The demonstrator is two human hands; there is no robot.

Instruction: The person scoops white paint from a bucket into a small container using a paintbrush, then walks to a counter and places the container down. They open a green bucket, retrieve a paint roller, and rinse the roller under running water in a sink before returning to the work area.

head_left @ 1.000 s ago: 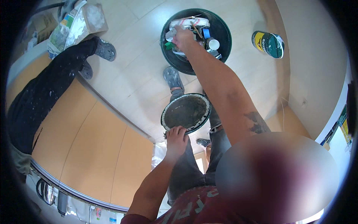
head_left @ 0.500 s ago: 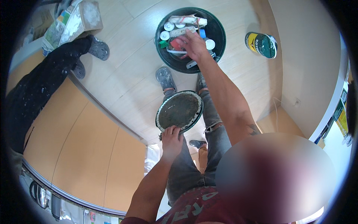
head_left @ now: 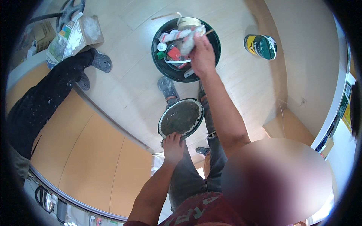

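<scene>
My right hand is closed round a fuzzy, off-white paint roller with a thin handle, above a round dark green tub. The tub holds another white roller, tape rolls, a white cap, a red item and several other pieces. My left hand grips the near edge of a round, dirty dark lid with a pale ring, tilted above my legs and apart from the tub.
A green and yellow paint bucket stands near the right wall. At left, another person's leg and sandal lie beside a splattered box and tan cabinet doors. Behind my legs shows another sandal.
My right hand has moved from down among the tub's contents to lifting the fuzzy roller. A thin rod now sticks up past the tub's rim. My left hand still holds the lid.
</scene>
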